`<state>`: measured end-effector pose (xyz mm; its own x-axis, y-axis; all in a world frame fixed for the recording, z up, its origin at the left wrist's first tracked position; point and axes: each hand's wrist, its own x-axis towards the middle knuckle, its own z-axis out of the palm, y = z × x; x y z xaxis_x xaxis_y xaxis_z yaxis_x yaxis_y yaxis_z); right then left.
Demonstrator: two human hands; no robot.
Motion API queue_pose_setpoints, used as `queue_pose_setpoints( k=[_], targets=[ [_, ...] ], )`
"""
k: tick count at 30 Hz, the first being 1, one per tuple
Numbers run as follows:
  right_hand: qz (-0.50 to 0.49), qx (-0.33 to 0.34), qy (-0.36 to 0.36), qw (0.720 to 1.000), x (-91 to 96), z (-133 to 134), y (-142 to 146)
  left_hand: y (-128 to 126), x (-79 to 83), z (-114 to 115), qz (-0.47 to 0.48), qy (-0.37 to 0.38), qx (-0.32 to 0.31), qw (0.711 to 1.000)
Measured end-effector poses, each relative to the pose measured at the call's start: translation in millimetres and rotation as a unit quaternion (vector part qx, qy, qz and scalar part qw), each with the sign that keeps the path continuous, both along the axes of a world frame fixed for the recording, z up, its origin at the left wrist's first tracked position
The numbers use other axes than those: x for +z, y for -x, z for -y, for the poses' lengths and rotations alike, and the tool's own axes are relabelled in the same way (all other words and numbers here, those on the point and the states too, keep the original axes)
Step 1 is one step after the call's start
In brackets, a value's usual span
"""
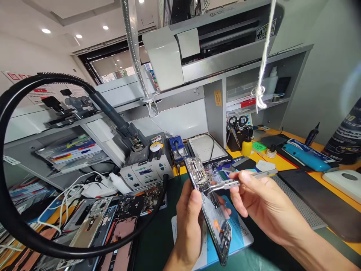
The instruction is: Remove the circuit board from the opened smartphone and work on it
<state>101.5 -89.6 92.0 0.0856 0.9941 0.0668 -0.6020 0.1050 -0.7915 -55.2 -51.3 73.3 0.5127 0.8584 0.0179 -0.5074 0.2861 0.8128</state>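
Note:
Tilted upright in my left hand (189, 222) is an opened smartphone (210, 214), its back off and its circuit board showing at the top. My left thumb lies along the near edge, with fingertips at the far side. Between the thumb and fingers of my right hand (262, 203) is a pair of metal tweezers (228, 184). The tweezer tips reach the phone's middle, just below the board; whether they grip a part there is too small to tell. Beneath the phone, a blue and white pad (242, 233) rests on the dark green mat (152, 244).
A thick black hose (17, 226) loops across the left from a hot-air rework station (146, 173). Several disassembled phones (121, 241) crowd the left side. A yellow bottle (247, 146) and a black scissors holder (237, 137) stand behind. A knotted white cord (261, 92) hangs above.

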Motion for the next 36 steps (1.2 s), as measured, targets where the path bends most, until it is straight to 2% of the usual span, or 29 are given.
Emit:
queue_pose_setpoints(
  k=[2,5,13,18,20,23,26,29,33,36],
  targets=[
    [-0.028,0.007,0.011,1.0,2.1,-2.4,-1.3,-1.1,0.9,0.7,-0.055,-0.073,0.048,0.995],
    [-0.068,0.007,0.02,0.997,1.0,-5.8,-2.8,-3.0,0.7,2.5,-0.079,-0.131,0.06,0.986],
    [-0.148,-0.025,0.059,0.987,-6.4,-21.5,-11.8,1.0,-5.2,-0.6,-0.164,-0.14,0.067,0.974],
    [-0.107,-0.087,0.077,0.987,-12.2,-30.6,-12.8,-0.2,1.4,2.7,-0.247,-0.187,0.129,0.942],
    [-0.071,-0.115,0.076,0.988,-17.1,-34.2,-11.4,-1.0,3.0,5.5,-0.283,-0.177,0.155,0.93],
    [-0.009,-0.119,0.08,0.99,-25.1,-39.2,-9.8,-1.2,0.6,6.3,-0.305,-0.147,0.182,0.923],
    [0.053,-0.077,0.072,0.993,-29.1,-39.3,-6.7,-0.7,-5.1,3.5,-0.291,-0.135,0.176,0.931],
    [0.098,-0.005,0.049,0.994,-27.9,-33.9,-3.7,-0.3,-9.3,-0.4,-0.26,-0.173,0.186,0.931],
    [0.155,0.085,0.016,0.984,-24.5,-25.0,-5.5,0.1,-9.9,-3.0,-0.232,-0.242,0.235,0.912],
    [0.208,0.149,-0.012,0.967,-25.6,-21.1,-5.8,-0.8,-9.2,-1.7,-0.258,-0.261,0.287,0.885]
  ],
)
